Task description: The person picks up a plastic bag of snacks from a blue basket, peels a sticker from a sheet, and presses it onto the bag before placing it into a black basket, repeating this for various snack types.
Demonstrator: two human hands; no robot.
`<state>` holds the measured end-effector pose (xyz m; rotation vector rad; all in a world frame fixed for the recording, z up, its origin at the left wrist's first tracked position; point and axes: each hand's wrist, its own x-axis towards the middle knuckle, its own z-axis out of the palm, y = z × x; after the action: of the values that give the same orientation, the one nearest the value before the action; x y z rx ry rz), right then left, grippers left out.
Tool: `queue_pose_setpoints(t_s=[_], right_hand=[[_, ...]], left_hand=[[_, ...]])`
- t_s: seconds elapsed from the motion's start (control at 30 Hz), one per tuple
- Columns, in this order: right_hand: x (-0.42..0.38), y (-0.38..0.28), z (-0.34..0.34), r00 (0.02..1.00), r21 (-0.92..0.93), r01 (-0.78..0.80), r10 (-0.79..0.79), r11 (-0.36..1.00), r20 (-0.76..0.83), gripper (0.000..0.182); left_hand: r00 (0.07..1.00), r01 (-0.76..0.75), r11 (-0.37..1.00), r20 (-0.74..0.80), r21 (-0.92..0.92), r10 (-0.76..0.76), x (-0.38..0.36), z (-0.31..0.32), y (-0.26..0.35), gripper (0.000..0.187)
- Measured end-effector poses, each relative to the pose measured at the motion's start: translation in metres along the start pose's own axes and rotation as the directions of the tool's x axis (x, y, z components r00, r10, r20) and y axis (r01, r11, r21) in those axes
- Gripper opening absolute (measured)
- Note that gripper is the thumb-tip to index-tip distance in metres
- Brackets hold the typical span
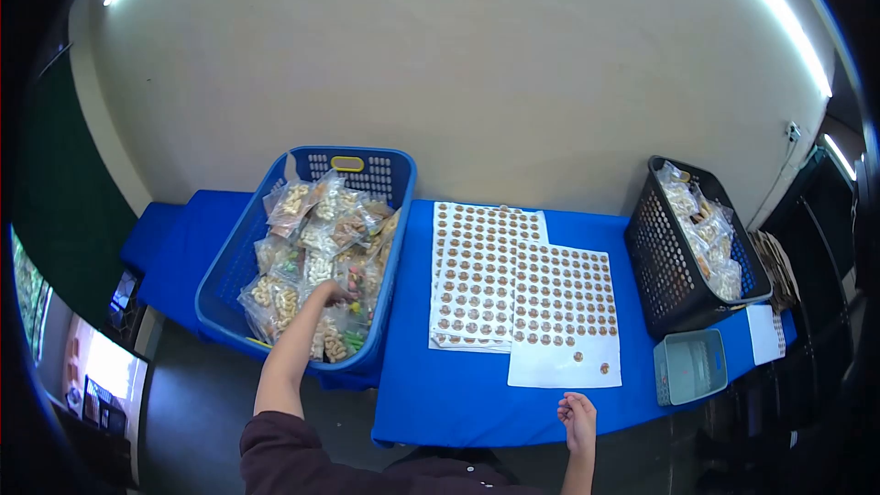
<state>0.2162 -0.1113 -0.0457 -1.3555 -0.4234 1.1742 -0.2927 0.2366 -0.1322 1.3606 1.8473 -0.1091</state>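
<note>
My left hand (335,294) reaches down into a large blue basket (400,185), among clear plastic packets (321,236) of pale, snack-like pieces. Its fingers are hidden by the hand itself and the packets, so their grip does not show. My right hand (577,412) hovers by the table's front edge, just below a white sheet of round brown stickers (561,368). The fingers of that hand are curled together, and anything between them is too small to make out. Partly under this sheet lie more sticker sheets (472,280).
A black basket (647,261) with similar packets (701,229) stands on the right of the blue-covered table (440,403). In front of it sits a small grey-green basket (683,385). Further right are a paper sheet (763,335) and a brown stack (776,270).
</note>
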Motion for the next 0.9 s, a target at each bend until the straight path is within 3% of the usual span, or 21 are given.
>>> queue_pose_setpoints(t_s=[0.03, 0.1, 0.17, 0.3, 0.37, 0.4, 0.47, 0.5, 0.53, 0.63, 0.73, 0.77, 0.83, 0.9], right_hand=[[0.000, 0.002, -0.006, 1.000, -0.002, 0.010, -0.010, 1.000, -0.029, 0.010], [0.000, 0.003, -0.012, 0.997, 0.012, 0.019, -0.018, 1.000, -0.071, 0.010], [0.001, 0.001, -0.013, 0.995, -0.005, 0.031, -0.031, 1.000, -0.090, 0.010], [0.006, 0.006, -0.003, 0.999, -0.035, 0.025, -0.026, 0.999, -0.034, 0.011], [0.011, 0.009, 0.005, 1.000, -0.036, 0.006, -0.005, 0.999, 0.018, 0.011], [0.013, 0.007, 0.010, 0.999, -0.058, -0.001, 0.004, 0.998, 0.053, 0.012], [0.017, 0.004, 0.025, 0.991, -0.124, -0.027, 0.043, 0.992, 0.125, 0.014], [0.021, 0.001, 0.032, 0.984, -0.162, -0.035, 0.062, 0.986, 0.164, 0.015], [0.026, -0.002, 0.037, 0.956, -0.221, -0.014, 0.078, 0.975, 0.281, 0.020], [0.027, -0.008, 0.065, 0.816, -0.221, 0.095, 0.052, 0.971, 0.576, 0.026], [0.020, -0.008, 0.091, 0.777, -0.105, 0.127, -0.033, 0.986, 0.629, 0.031], [0.024, -0.009, 0.091, 0.787, -0.102, 0.074, 0.005, 0.992, 0.617, 0.030], [0.032, -0.011, 0.087, 0.800, -0.092, -0.032, 0.081, 0.995, 0.594, 0.029], [0.046, -0.011, 0.073, 0.812, -0.086, -0.057, 0.096, 0.995, 0.576, 0.027]], left_hand=[[0.977, -0.156, 0.984, -0.131, 0.090, 0.167, -0.045, -0.020, 0.023, 0.044], [0.877, -0.319, 0.948, -0.377, 0.008, 0.298, -0.069, -0.043, 0.051, 0.041], [0.757, -0.502, 0.865, -0.478, 0.012, 0.446, -0.057, -0.065, 0.040, 0.028], [0.525, -0.774, 0.586, -0.760, -0.239, 0.383, -0.179, -0.079, 0.085, 0.025], [0.529, -0.843, 0.284, -0.803, -0.458, 0.275, -0.227, -0.055, 0.111, 0.027], [0.546, -0.837, 0.108, -0.809, -0.536, 0.215, -0.246, -0.037, 0.122, 0.029], [0.622, -0.729, -0.083, -0.708, -0.679, 0.335, -0.276, 0.003, 0.143, 0.033], [0.732, -0.605, -0.097, -0.600, -0.790, 0.324, -0.291, 0.025, 0.156, 0.034], [0.774, -0.525, -0.093, -0.520, -0.846, 0.362, -0.285, 0.051, 0.158, 0.032], [0.803, -0.417, 0.056, -0.338, -0.907, 0.492, -0.291, 0.127, 0.179, 0.028], [0.902, -0.195, 0.008, -0.176, -0.981, 0.394, -0.290, 0.207, 0.187, 0.028], [0.921, -0.152, 0.048, -0.123, -0.987, 0.370, -0.287, 0.228, 0.182, 0.027], [0.930, -0.168, -0.021, -0.165, -0.986, 0.327, -0.292, 0.251, 0.185, 0.024], [0.928, -0.226, 0.013, -0.212, -0.974, 0.305, -0.292, 0.251, 0.189, 0.026]])
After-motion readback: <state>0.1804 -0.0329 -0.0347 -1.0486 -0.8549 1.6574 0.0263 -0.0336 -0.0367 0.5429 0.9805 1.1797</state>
